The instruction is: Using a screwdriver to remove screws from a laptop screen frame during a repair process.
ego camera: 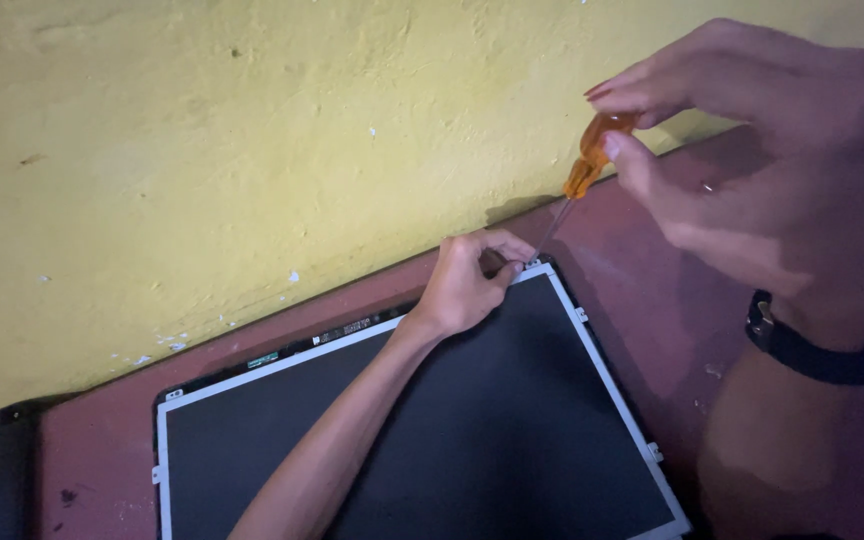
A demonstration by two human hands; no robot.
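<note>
Right hand (752, 170) pinches an orange-handled screwdriver (592, 155); left hand (467, 285), fingers curled, steadies a dark flat metal-framed screen panel (472, 430) on a reddish table (642, 290) by a yellow wall (202, 150).

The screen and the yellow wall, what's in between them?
In the head view, a strip of bare reddish table lies between the screen and the wall. Nothing sits on it but small white specks.

The screwdriver (592, 150) has a translucent amber plastic handle, glossy, and a thin bare-metal shaft. The screen panel (472, 440) shows a dark matt face inside a pale metal frame. The bench (652, 300) is smooth, dull reddish-brown. The wall (202, 150) is rough, chipped yellow plaster.
</note>
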